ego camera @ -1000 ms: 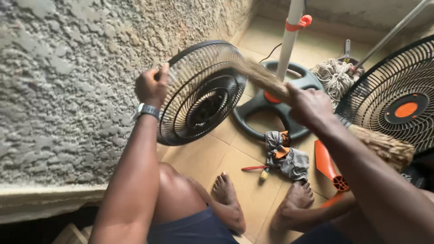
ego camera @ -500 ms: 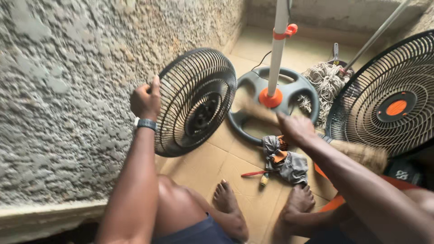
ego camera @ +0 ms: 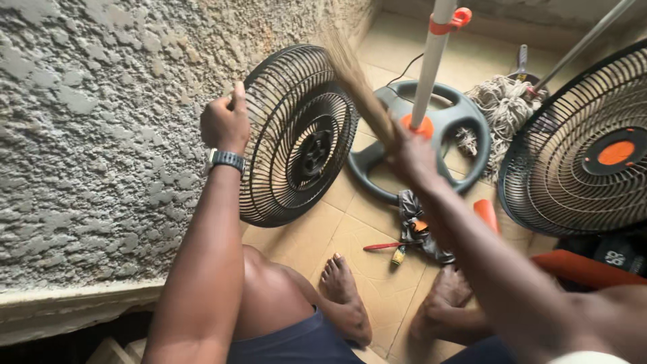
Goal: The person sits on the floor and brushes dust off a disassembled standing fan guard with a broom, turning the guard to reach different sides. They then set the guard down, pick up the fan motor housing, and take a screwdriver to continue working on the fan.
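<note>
Since half a second ago, the right hand [ego camera: 412,156] has swung up and across, so the straw brush [ego camera: 357,81] now points up and to the left, over the fan grille [ego camera: 300,135]. Before, the brush lay low by the floor, off to the right. The grille has stayed in about the same spot.

Closest to me I see my two bare feet [ego camera: 344,296] on the tan tile floor [ego camera: 350,229]. Just past them lie a small red screwdriver [ego camera: 383,247] and a dark rag [ego camera: 418,229].

A bit further out are my hands. They are well apart. The left hand [ego camera: 226,125] is closed on the rim of the round black grille and holds it up on its edge, with its bottom near the floor beside the rough grey wall [ego camera: 87,135]. The right hand is closed on the handle end of the brush. The brush runs in a long slant line from that hand up toward the top of the grille, and its tips look blurred. So the grille lies to the left of the right hand, and the left hand is the one touching it.

Further back is the dark round fan base [ego camera: 465,135] with its white pole [ego camera: 431,61]. Beside it lies a mop head [ego camera: 502,104]. On the far right stands a second grille [ego camera: 579,155] with an orange middle.
</note>
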A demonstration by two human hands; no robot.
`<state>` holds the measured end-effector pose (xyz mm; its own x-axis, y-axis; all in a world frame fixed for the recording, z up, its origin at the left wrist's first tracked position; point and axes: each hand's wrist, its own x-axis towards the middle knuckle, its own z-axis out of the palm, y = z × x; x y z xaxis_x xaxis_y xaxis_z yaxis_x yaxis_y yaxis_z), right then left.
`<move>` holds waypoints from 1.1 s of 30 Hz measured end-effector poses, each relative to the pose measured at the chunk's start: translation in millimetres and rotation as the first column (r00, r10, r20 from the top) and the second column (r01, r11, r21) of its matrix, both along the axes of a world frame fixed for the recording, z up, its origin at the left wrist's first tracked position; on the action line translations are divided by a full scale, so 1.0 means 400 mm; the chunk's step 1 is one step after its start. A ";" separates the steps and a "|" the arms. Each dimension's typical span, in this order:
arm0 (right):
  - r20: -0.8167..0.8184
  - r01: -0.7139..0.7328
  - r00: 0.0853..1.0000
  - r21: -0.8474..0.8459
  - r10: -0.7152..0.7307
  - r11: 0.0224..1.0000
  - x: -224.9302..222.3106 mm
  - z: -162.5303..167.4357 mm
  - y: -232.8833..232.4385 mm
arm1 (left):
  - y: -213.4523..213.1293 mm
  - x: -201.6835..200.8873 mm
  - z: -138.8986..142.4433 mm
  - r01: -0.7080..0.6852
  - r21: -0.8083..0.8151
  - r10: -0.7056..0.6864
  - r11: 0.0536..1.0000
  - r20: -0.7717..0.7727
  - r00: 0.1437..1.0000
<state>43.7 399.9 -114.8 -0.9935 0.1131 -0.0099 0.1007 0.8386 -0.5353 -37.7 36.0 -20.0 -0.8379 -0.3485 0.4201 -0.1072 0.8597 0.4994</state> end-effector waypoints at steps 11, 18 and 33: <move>0.692 -0.557 0.667 0.217 0.277 0.801 0.209 -0.258 -0.013 | -0.027 -0.029 -0.028 -0.155 0.041 0.151 0.987 0.087 0.985; 0.253 -0.137 0.961 0.091 0.111 0.986 0.020 -0.080 0.042 | -0.006 -0.045 -0.035 -0.167 0.068 0.163 0.984 0.054 0.985; 0.206 -0.199 0.969 0.300 0.140 0.933 0.054 -0.095 0.012 | -0.011 -0.046 -0.038 -0.096 0.094 0.096 0.991 0.009 0.995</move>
<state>65.5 404.7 -152.7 -0.9833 -0.0303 -0.1797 0.0114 0.9740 -0.2264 -56.0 31.6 -35.1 -0.8005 -0.4653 0.3779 -0.1893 0.7944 0.5771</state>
